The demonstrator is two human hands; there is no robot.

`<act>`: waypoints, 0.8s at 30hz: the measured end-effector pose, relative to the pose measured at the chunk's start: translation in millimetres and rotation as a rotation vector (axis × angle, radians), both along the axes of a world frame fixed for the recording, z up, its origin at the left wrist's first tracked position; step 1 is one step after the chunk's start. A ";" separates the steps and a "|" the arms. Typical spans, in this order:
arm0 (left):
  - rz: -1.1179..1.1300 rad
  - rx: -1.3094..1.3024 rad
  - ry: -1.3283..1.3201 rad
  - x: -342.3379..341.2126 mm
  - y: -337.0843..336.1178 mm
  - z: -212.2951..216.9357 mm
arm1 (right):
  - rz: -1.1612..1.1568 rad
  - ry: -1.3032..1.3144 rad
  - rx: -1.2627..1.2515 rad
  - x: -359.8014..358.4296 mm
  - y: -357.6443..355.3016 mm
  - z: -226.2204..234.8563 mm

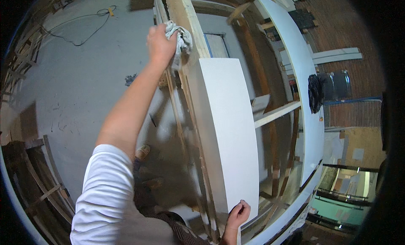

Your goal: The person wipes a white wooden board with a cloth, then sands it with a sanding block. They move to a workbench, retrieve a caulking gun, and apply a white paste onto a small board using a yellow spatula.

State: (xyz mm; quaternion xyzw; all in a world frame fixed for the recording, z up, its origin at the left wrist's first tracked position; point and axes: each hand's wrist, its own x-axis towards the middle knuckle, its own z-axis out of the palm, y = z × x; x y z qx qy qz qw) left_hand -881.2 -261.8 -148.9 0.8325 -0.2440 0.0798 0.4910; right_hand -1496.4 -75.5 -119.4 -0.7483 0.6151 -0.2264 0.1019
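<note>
My left hand (160, 44) reaches far forward and grips a crumpled grey-white rag (181, 40), pressing it against the side of a long wooden beam (185, 17). A white rectangular panel (228, 131) stands along that beam on a timber frame. My right hand (238, 215) is closed on the near lower corner of the white panel, close to my body. My left arm in a white sleeve stretches across the grey floor below.
A second long white curved panel (306, 97) runs on the right with a black cloth (315, 93) draped over it beside a dark bucket (337, 84). A cable (84, 32) lies on the concrete floor (76, 84). Wooden frames (42, 190) lean at lower left. A brick wall (350, 34) stands at right.
</note>
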 end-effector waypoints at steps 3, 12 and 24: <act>-0.237 -0.147 -0.126 -46.2 26.7 15.2 | -0.006 -0.049 -0.005 1.3 2.2 0.4; -0.663 0.127 0.029 -266.3 91.7 -1.3 | -0.048 -0.065 -0.009 28.1 0.4 14.3; -1.298 -0.332 0.399 -457.7 230.4 19.8 | -0.444 -0.960 -0.152 -34.8 29.7 56.0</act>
